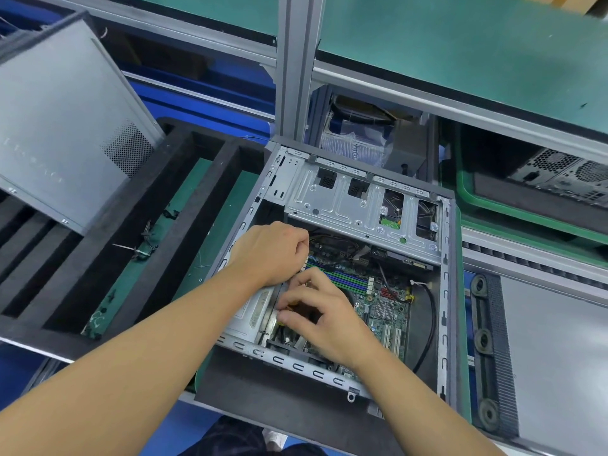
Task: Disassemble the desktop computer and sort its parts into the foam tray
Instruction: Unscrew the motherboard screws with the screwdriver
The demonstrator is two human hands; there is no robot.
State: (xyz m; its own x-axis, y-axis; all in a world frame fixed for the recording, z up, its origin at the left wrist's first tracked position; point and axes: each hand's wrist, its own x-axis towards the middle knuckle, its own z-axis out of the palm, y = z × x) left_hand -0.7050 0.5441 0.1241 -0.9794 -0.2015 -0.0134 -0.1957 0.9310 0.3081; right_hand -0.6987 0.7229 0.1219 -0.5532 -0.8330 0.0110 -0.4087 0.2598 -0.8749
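Early days: the case [446,291] at frame centre lies open, its panel [65,126] on the tray [177,245] at left, the board [385,307] still inside, where the left hand [269,251] and right hand [324,312] curl their fingers [296,292] over something I cannot make out.

The left forearm [148,340] and right forearm [411,390] are bare down to the left hand [269,255] and right hand [317,312], with dark trousers [230,437] at the near edge.

We cannot see what our right hand [320,312] touches. The side panel [65,120] leaves the left edge, lettering blurred.
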